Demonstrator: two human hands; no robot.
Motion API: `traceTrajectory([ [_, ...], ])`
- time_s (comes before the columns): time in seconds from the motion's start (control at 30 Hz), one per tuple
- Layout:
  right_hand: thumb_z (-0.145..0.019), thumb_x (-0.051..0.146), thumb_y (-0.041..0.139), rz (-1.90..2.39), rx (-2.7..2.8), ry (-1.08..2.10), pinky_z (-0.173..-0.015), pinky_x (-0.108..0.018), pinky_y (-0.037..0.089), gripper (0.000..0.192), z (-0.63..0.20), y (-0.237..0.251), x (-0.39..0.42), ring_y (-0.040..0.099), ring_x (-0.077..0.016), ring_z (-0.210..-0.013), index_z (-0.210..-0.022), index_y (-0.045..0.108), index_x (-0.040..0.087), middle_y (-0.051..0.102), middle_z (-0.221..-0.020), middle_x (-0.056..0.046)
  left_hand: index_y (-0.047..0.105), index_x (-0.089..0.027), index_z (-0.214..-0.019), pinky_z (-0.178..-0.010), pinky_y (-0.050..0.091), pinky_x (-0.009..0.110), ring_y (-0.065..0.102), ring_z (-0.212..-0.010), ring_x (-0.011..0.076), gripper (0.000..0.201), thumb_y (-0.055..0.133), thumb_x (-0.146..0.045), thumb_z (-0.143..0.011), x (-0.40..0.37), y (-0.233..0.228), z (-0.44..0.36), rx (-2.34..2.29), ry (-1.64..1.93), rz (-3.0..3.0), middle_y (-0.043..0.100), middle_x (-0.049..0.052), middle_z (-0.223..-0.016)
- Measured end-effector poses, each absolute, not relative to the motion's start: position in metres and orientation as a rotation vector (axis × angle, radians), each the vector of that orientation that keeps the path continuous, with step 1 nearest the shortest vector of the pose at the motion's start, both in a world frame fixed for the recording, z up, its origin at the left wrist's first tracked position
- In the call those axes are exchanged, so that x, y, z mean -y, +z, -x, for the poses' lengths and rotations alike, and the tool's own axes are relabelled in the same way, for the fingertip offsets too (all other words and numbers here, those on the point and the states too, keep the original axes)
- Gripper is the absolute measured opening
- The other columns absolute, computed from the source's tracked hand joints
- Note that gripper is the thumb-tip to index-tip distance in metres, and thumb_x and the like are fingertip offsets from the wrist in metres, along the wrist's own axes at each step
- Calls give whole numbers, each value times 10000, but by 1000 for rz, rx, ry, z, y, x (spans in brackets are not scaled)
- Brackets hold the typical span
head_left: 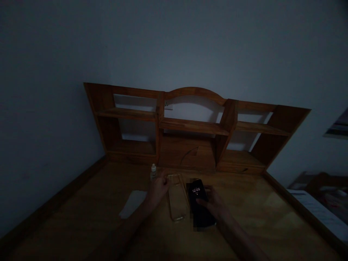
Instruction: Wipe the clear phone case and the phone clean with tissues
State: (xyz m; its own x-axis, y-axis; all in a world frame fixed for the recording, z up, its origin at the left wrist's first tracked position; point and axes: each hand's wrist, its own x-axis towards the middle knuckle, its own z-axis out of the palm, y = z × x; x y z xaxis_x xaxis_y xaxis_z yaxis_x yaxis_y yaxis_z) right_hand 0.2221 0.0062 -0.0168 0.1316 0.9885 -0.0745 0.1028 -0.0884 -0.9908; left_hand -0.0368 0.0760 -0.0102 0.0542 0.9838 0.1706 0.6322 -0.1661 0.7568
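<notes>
My right hand (214, 204) clamps its fingers on the phone (199, 204). My left hand (159, 188) touches the clear case (177, 203) on the worktop (258, 217); I cannot tell its fingers' state.

wooden desktop (258, 214) with a shelved hutch (190, 127) along its far edge. lying near that edge, mid-width: small white-capped dropper bottle (153, 171), clear phone case (177, 197), black phone (199, 204); white rectangular sheet (133, 203) toward the left edge.

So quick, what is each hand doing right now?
Left hand: fingers at the clear phone case, grip cannot be told.
Right hand: resting on the phone.
</notes>
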Motion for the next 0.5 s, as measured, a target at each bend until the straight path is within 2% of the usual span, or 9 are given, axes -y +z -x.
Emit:
traceTrajectory([
  [0.07, -537, 267, 864, 1377, 1086, 1192, -687, -357, 541, 408, -228, -17, -9, 710, -270, -783, -871, 640, 197, 746, -819, -47, 477, -114, -1365, -628, 436, 271, 614, -651, 177, 555, 535, -240, -828, -80, -14, 35, -1499, 1030, -1627, 605, -12, -648],
  [0.13, -589, 326, 854, 1365, 1034, 1244, -641, -347, 541, 335, -235, -13, -11, 711, -255, -713, -818, 660, 177, 749, -795, -67, 483, -115, -1328, -667, 493, 282, 657, -740, 180, 543, 546, -214, -797, -82, -16, 32, -1390, 1049, -1478, 664, 24, -779],
  [0.23, -713, 438, 781, 1330, 941, 1313, -572, -339, 538, 329, -248, 4, -14, 705, -234, -631, -890, 678, 180, 752, -789, -75, 479, -138, -1297, -701, 553, 308, 694, -861, 195, 549, 557, -194, -757, -77, -15, 28, -1275, 987, -1377, 684, 86, -1021],
  [0.33, -792, 507, 707, 1276, 868, 1367, -552, -336, 543, 375, -262, 24, -18, 713, -233, -648, -993, 676, 192, 759, -855, -83, 501, -171, -1275, -746, 578, 335, 686, -983, 233, 593, 606, -185, -692, -67, -14, 26, -1125, 936, -1154, 659, 109, -1146],
  [0.43, -804, 483, 713, 1200, 752, 1416, -597, -353, 569, 387, -270, 33, -19, 729, -250, -716, -1067, 676, 201, 762, -921, -93, 534, -176, -1236, -792, 583, 367, 648, -1099, 275, 593, 633, -179, -651, -60, -12, 23, -996, 910, -990, 648, 130, -1211],
  [0.5, -776, 422, 758, 1185, 770, 1426, -590, -330, 567, 353, -271, 31, -20, 727, -241, -698, -1037, 689, 193, 763, -891, -91, 558, -153, -1199, -813, 583, 404, 631, -1135, 307, 575, 650, -180, -632, -58, -11, 20, -943, 878, -945, 639, 158, -1244],
])
